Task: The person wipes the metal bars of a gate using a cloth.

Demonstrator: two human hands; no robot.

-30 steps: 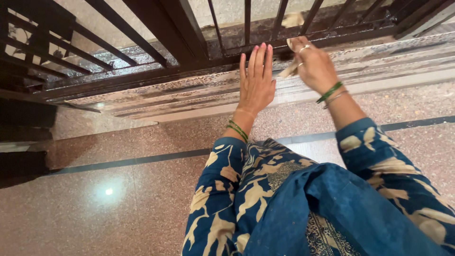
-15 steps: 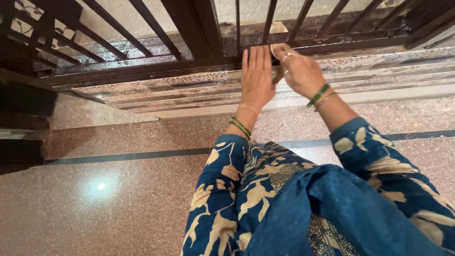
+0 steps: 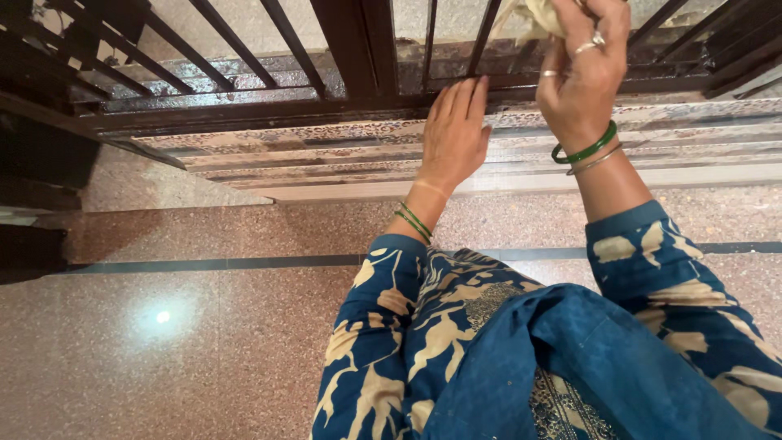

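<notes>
Pale cloth (image 3: 533, 16) in right hand (image 3: 582, 73)

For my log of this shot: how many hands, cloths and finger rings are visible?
Hands: 2, the left hand flat at the gate rail and the right hand raised
Cloth: 1, held in the right hand
Rings: 2, both on the right hand
Total: 5

**Speckled stone floor below a dark metal grille**

We see a polished floor (image 3: 179, 358) of pinkish speckled stone, crossed by a thin dark inlay strip (image 3: 204, 264). A bright spot of light (image 3: 163, 316) reflects off it at the left. Above runs a stepped sill (image 3: 326, 167) of pale, worn stone, and on it stands a dark metal grille (image 3: 350, 49) with slanting bars before a pale wall (image 3: 244, 20).
</notes>
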